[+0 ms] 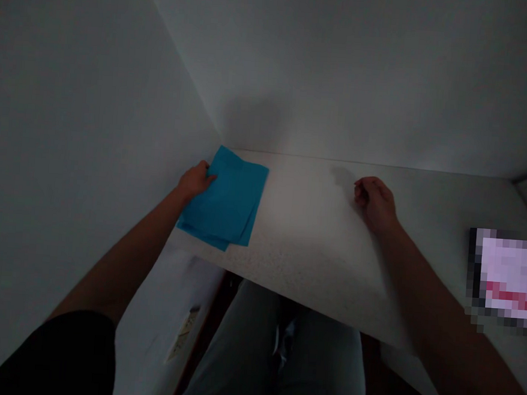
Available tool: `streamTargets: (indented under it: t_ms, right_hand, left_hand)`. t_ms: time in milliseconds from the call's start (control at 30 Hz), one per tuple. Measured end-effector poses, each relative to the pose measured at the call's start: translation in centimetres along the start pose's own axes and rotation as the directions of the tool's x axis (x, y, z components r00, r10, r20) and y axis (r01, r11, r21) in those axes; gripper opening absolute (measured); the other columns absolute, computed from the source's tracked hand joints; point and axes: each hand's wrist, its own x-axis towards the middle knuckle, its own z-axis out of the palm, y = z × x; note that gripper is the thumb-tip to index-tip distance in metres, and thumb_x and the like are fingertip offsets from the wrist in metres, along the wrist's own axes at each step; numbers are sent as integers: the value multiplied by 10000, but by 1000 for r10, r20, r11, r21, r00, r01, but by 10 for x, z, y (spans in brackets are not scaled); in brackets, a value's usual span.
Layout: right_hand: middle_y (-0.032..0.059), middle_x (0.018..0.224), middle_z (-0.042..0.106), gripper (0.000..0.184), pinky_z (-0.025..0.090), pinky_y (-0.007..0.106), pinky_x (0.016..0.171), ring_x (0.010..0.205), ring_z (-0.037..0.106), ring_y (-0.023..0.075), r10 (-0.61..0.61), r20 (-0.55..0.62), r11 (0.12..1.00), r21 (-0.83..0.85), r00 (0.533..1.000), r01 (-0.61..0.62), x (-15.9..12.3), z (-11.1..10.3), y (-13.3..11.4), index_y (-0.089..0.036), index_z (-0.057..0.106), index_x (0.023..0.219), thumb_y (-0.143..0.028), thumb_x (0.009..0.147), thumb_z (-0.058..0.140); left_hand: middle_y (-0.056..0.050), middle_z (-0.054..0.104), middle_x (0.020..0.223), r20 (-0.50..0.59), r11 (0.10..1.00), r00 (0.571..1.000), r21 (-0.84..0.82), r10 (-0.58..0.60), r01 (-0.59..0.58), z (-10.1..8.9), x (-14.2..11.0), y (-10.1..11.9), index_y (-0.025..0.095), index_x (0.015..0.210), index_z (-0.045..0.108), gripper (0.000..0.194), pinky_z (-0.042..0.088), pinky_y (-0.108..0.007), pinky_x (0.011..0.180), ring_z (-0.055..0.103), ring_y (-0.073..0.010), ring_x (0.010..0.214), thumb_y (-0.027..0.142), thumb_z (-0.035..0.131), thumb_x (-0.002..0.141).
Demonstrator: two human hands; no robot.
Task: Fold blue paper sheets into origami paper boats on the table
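At the left end of the desk lie several blue sheets of paper (227, 201), loosely stacked with their edges out of line. My left hand (196, 181) grips their left edge, thumb on top; the other fingers are mostly hidden beyond that edge. To the right, my right hand (375, 204) is held at the desk, apart from the sheets. Its fingers are curled in and closed, and nothing shows in them.
The pale desk (302, 218) meets a wall at the back and another at the left. A device with a blurred, lit screen (508, 275) is at the right. My legs (323, 370) are below the front edge, and a wall socket (183, 335) is low on the left.
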Motion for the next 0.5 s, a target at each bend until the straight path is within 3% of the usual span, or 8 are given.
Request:
streamTargets:
  t_ms: [133,267,400,500]
  right_hand:
    - [-8,664,562,517,319,251,482,566,430,121,20,2,1000,15,1000,-20,-1,1,-3,-264,709,793,-735,769,921]
    - [12,684,579,480,328,261,482,578,445,133,11,12,1000,9,1000,-11,0,0,-3,-265,722,796,-704,804,915]
    - [15,701,587,475,347,263,490,590,469,136,-3,24,1000,-4,1000,3,0,-2,-1,-269,712,809,-709,846,889]
    - [-4,699,592,513,351,248,493,584,461,122,2,28,1000,-1,1000,-2,-1,-2,-1,-268,713,830,-748,827,893]
  left_hand:
    - [-248,803,1259,-32,970,998,236,-59,65,-4,-7,-11,210,1219,804,426,589,-618,1078,741,-499,1283,495,529,1061]
    - [-226,812,1146,-99,953,994,296,-39,67,-27,-17,-9,233,1175,824,453,595,-633,998,763,-501,1167,514,482,1076]
    - [-153,779,961,-169,983,982,174,87,-57,-53,-23,9,245,1125,772,425,607,-518,911,754,-399,976,518,449,1088]
    - [-87,719,837,-217,965,952,-100,216,-242,-71,-27,37,235,1023,733,420,614,-410,838,711,-299,850,562,478,1089]
